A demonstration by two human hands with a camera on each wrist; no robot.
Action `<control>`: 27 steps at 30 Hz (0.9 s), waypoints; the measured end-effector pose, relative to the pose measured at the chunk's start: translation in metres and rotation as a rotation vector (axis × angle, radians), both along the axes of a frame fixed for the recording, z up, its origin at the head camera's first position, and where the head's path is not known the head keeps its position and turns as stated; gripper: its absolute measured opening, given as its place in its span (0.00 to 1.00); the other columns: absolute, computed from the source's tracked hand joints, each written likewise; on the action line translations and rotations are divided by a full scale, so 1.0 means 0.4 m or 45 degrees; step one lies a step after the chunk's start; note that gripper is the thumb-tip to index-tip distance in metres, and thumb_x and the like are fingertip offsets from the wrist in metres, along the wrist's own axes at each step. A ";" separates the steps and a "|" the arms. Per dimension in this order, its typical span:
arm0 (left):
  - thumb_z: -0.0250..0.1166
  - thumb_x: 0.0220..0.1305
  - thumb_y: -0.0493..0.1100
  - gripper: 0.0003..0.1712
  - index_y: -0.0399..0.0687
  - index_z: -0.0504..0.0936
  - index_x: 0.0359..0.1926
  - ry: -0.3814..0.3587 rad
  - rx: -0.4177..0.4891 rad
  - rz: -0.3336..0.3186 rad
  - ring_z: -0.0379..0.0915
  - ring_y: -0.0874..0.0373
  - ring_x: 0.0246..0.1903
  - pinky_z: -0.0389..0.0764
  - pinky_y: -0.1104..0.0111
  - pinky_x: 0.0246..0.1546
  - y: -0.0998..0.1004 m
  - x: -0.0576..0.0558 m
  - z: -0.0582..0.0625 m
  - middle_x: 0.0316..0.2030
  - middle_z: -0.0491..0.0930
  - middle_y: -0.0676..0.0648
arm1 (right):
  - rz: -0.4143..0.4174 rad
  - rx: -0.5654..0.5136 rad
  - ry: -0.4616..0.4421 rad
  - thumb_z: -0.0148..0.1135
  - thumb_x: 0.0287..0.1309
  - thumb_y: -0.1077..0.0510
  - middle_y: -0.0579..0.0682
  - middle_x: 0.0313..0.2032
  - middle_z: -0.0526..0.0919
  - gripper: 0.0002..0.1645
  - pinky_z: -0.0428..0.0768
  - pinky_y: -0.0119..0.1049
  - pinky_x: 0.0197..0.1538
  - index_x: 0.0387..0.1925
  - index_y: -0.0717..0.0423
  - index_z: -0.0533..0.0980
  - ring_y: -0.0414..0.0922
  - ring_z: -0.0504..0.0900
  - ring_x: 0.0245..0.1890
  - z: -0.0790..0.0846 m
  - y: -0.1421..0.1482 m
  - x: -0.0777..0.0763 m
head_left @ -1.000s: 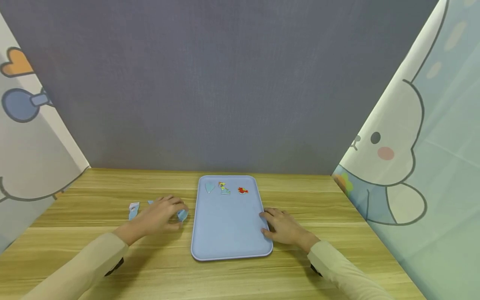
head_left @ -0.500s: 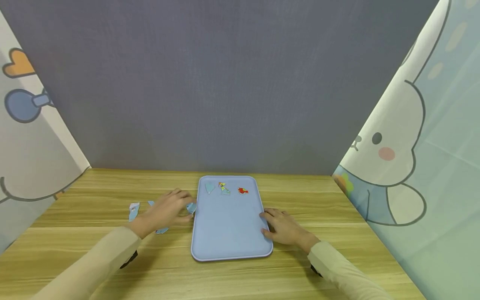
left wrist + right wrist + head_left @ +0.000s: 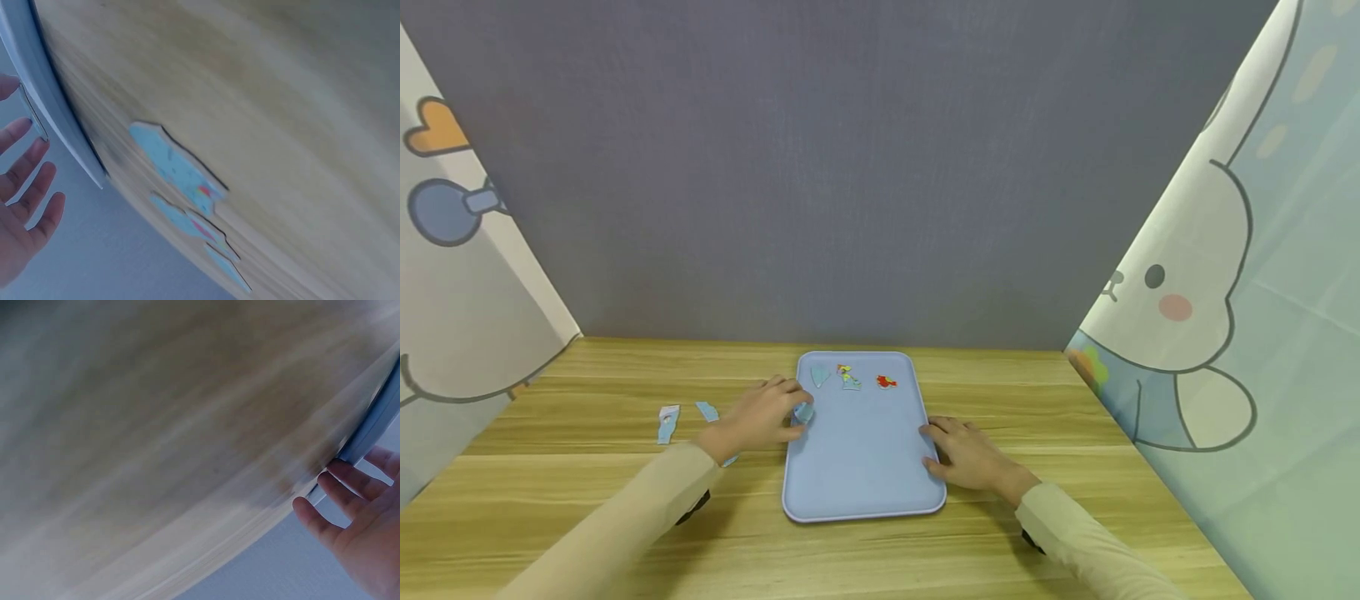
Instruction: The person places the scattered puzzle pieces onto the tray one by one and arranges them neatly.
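Between thumb and fingertips, my left hand (image 3: pixel 765 414) pinches a flat light-blue puzzle piece (image 3: pixel 804 412) over the left side of the pale blue tray (image 3: pixel 865 475). The left wrist view shows that piece (image 3: pixel 32 111) edge-on beside the tray rim (image 3: pixel 62 112). My right hand (image 3: pixel 966 452) rests on the tray's right rim with fingers loosely bent; in the right wrist view its fingertips touch the rim (image 3: pixel 375 422). Along the tray's far end lie a pale blue piece (image 3: pixel 819 376), one with a yellow-topped figure (image 3: pixel 848 377) and a red one (image 3: pixel 886 382).
Left of the tray, more puzzle pieces lie on the wooden table (image 3: pixel 587 483): a blue-white one (image 3: pixel 667 424), a small blue one (image 3: pixel 707 411) and one partly hidden by the left wrist (image 3: pixel 731 460). A grey panel (image 3: pixel 820 183) stands behind the table.
My left hand has moved right from the table to over the tray's left side, carrying the light-blue puzzle piece. Pieces behind it came into view. The right hand and tray stayed put.
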State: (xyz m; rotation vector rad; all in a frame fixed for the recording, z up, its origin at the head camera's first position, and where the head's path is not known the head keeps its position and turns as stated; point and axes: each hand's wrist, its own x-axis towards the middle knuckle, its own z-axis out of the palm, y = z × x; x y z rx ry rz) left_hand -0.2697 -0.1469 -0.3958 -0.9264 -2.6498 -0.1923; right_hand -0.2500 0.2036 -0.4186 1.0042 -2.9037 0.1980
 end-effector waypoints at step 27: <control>0.68 0.49 0.54 0.22 0.50 0.80 0.45 -0.111 -0.106 0.117 0.72 0.48 0.43 0.73 0.52 0.42 0.053 -0.060 -0.022 0.41 0.79 0.48 | -0.007 0.006 -0.008 0.52 0.59 0.43 0.57 0.61 0.68 0.30 0.68 0.58 0.57 0.58 0.55 0.68 0.53 0.66 0.62 -0.005 0.000 -0.004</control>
